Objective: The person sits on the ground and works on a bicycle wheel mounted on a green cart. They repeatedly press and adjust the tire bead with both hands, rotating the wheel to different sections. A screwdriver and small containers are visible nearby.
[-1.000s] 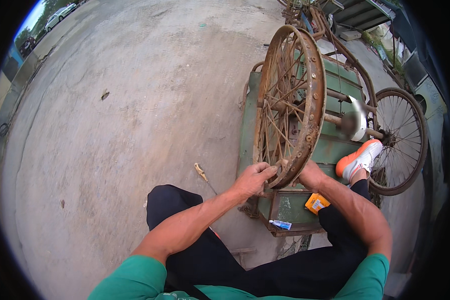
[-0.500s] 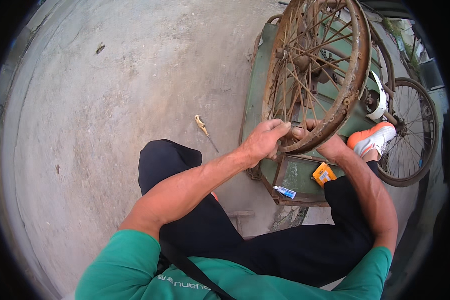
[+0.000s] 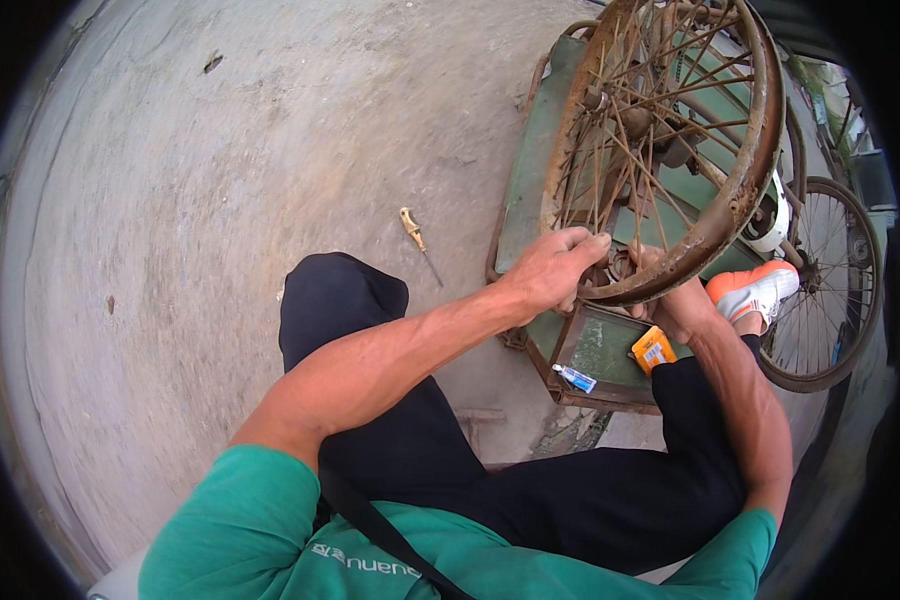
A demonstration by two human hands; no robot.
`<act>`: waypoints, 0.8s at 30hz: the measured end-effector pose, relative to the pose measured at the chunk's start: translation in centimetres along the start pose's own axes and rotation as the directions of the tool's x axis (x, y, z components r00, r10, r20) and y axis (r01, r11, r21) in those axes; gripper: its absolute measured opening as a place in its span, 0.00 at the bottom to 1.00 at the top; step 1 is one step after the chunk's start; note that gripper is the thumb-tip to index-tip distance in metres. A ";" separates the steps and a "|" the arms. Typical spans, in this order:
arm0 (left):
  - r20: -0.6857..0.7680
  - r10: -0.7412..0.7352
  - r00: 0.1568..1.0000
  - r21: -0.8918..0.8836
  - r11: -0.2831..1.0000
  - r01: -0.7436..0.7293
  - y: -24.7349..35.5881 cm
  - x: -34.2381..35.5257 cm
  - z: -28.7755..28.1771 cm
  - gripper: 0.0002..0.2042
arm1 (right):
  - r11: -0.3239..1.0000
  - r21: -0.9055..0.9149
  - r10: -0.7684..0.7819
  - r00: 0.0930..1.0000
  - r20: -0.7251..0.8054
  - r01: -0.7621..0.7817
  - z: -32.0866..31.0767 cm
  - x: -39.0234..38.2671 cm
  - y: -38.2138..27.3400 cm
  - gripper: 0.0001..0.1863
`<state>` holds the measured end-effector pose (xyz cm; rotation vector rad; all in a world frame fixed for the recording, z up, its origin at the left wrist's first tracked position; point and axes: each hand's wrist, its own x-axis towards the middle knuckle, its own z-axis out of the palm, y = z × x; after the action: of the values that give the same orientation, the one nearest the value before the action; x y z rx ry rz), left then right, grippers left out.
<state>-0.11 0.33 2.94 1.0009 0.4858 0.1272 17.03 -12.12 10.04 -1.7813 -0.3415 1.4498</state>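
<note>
A large rusty spoked wheel (image 3: 730,200) stands upright over a green metal cart (image 3: 530,190). My left hand (image 3: 555,268) grips the wheel's lower rim from the near side, fingers curled over it. My right hand (image 3: 670,300) is behind and under the rim, partly hidden by it, with fingers on the rim's inner side. Both forearms reach up from the lower edge across my black trousers (image 3: 530,500).
A small yellow-handled screwdriver (image 3: 415,235) lies on the concrete ground left of the cart. A small blue-and-white tube (image 3: 575,378) and an orange packet (image 3: 653,350) rest in the cart's tray. My orange-and-white shoe (image 3: 755,292) sits beside a thin bicycle wheel (image 3: 830,290) at right.
My view has dropped and moved closer, so the wheel looks larger and higher. Both hands have stayed on the lower rim.
</note>
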 end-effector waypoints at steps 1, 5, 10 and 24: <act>-0.006 -0.003 1.000 0.009 1.000 0.003 0.1 -0.2 0.0 0.23 | 0.999 0.034 0.017 1.000 -0.011 -0.017 0.2 -0.1 0.1 0.20; -0.009 0.010 1.000 -0.016 1.000 -0.010 0.0 -0.2 -0.1 0.22 | 0.970 0.230 0.075 0.997 0.015 -0.076 0.3 -0.2 1.0 0.21; -0.007 0.005 1.000 -0.038 0.999 -0.005 -0.1 -0.1 -0.1 0.21 | 0.865 0.464 0.151 0.981 0.125 -0.193 0.4 -0.1 2.3 0.17; 0.016 0.095 0.995 0.337 0.937 -0.095 1.5 0.4 -0.4 0.19 | 0.958 0.285 0.007 1.000 -0.009 -0.004 1.6 0.2 1.5 0.13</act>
<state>0.23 1.56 3.94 1.3619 0.4687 0.1329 15.21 -12.31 8.82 -1.5561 -0.1143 1.4150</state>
